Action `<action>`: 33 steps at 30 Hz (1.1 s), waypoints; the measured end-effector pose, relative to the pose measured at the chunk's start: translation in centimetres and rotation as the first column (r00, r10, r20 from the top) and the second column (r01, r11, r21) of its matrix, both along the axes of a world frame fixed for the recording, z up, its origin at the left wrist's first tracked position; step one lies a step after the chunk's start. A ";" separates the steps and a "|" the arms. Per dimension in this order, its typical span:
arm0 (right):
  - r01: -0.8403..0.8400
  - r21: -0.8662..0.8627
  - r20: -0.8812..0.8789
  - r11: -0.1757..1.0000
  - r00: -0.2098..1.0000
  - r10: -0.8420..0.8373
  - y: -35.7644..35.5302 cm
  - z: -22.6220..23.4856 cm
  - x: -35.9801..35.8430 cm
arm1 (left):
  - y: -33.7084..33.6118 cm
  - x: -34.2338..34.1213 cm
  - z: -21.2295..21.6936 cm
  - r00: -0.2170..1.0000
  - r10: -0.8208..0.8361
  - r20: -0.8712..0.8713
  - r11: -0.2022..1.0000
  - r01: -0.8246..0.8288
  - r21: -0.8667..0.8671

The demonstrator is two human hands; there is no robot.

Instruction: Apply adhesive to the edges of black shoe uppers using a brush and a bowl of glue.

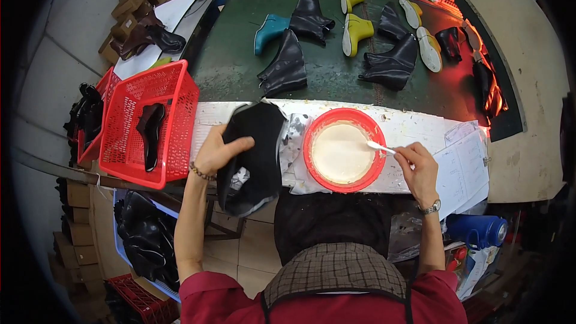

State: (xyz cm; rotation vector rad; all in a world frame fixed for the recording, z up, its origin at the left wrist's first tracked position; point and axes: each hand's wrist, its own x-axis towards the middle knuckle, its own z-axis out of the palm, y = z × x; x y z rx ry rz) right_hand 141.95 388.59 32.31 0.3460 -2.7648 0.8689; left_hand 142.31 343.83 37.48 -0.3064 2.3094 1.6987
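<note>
My left hand (222, 149) grips a black boot upper (257, 150) at its left edge, thumb laid over the dark inner face. The upper hangs over the front edge of the white work board, left of the bowl. In my right hand (416, 169) the fingers pinch the white handle of a small brush (379, 146). Its tip reaches over the right rim of a red bowl (380, 173) that holds a cream-coloured paste (339, 153). Whether the tip touches the paste I cannot tell.
Black boot uppers (285, 66) and yellow-green shoe forms (358, 33) lie on a green conveyor belt (234, 54), which runs under a red glow at right. A red basket (180, 93) stands at left. Papers (459, 174) and a blue flask (477, 230) are at right.
</note>
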 end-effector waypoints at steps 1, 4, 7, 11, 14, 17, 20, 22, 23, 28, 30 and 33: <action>-0.040 0.017 -0.135 0.999 0.990 0.042 -0.2 0.3 -0.5 | 1.0 0.1 0.4 0.998 -0.050 0.036 0.998 0.049 0.025; -0.237 -0.194 -0.183 0.952 0.962 0.202 -2.7 3.5 -2.2 | 3.6 0.1 0.8 0.963 -0.233 0.134 0.964 0.211 0.163; -0.386 -0.258 -0.228 0.886 0.915 0.332 -5.6 5.4 -3.8 | 5.4 -0.1 0.7 0.887 -0.399 0.232 0.915 0.368 0.166; -0.506 -0.204 -0.319 0.838 0.844 0.432 -6.2 4.4 -5.1 | 6.1 0.2 1.6 0.911 -0.388 0.138 0.907 0.351 0.233; -0.463 -0.227 -0.325 0.857 0.865 0.381 -6.3 3.8 -5.0 | 6.3 0.6 3.0 0.977 -0.186 0.105 0.949 0.151 0.276; -0.408 -0.261 -0.317 0.875 0.892 0.322 -7.0 3.4 -4.1 | 5.9 1.1 3.0 0.994 -0.095 0.058 0.960 0.077 0.268; -0.391 -0.282 -0.303 0.876 0.903 0.305 -7.6 2.9 -3.4 | 5.7 1.4 2.3 1.000 -0.015 -0.009 0.957 0.018 0.290; -0.388 -0.274 -0.295 0.880 0.905 0.307 -7.8 2.8 -3.1 | 5.7 1.4 2.1 0.990 0.051 -0.134 0.977 -0.022 0.212; -0.394 -0.270 -0.287 0.878 0.904 0.318 -7.9 2.6 -3.0 | 5.8 1.3 1.9 0.990 0.051 -0.134 0.977 -0.021 0.213; -0.418 -0.293 -0.235 0.860 0.903 0.359 -8.9 1.8 -3.1 | 5.1 0.5 0.4 0.936 0.155 -0.315 0.987 -0.164 0.001; -0.213 -0.465 -0.012 0.859 0.972 0.235 -8.8 1.4 -3.5 | 3.3 -0.4 -1.3 0.922 0.143 -0.359 0.974 -0.195 -0.111; -0.175 0.042 -0.072 0.984 0.981 0.178 -7.9 -0.1 -4.0 | 1.1 -2.3 -3.4 0.883 0.066 -0.464 0.909 -0.245 -0.337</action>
